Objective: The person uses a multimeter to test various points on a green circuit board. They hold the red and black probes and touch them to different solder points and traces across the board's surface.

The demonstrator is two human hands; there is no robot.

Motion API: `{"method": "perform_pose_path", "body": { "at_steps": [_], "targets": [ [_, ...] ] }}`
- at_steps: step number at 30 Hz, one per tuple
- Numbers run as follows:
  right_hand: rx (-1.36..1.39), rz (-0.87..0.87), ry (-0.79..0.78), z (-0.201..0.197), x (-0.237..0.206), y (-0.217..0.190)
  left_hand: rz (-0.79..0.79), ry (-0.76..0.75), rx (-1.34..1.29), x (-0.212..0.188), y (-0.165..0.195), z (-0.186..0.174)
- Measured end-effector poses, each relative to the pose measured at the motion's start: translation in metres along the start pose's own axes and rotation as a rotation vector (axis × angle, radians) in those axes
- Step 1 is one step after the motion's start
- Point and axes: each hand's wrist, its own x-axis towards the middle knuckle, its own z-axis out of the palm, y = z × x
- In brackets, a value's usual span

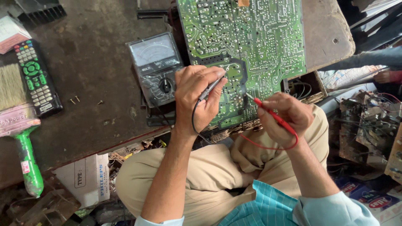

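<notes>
A large green circuit board (255,37) lies solder side up on the worn wooden bench. My left hand (197,96) grips a black test probe (210,89) whose tip touches the board near its lower middle. My right hand (287,117) holds a red test probe (270,113), its tip resting on the board a little to the right of the black one. Both leads, black and red, loop down below the hands. An analogue multimeter (157,67) with a dial face sits just left of the board, beside my left hand.
A black remote control (37,77) and a paintbrush with a green handle (21,125) lie at the left of the bench (92,62). A few loose screws (75,99) are near them. Electronic scrap (368,125) piles at right, where another person's sleeve (377,56) shows.
</notes>
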Motion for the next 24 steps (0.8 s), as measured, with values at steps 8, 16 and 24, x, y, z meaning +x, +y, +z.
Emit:
{"method": "perform_pose_path", "body": {
  "at_steps": [8, 16, 24],
  "targets": [
    [-0.044, 0.085, 0.049, 0.003, 0.024, 0.017, 0.041, -0.033, -0.010, 0.004, -0.003, 0.002],
    [-0.076, 0.182, 0.038, 0.008, 0.024, 0.012, 0.058, -0.111, 0.049, 0.002, -0.005, 0.003],
    [-0.141, 0.157, 0.008, 0.012, 0.031, 0.006, 0.044, -0.132, 0.055, 0.002, -0.005, 0.002]
  ]
}}
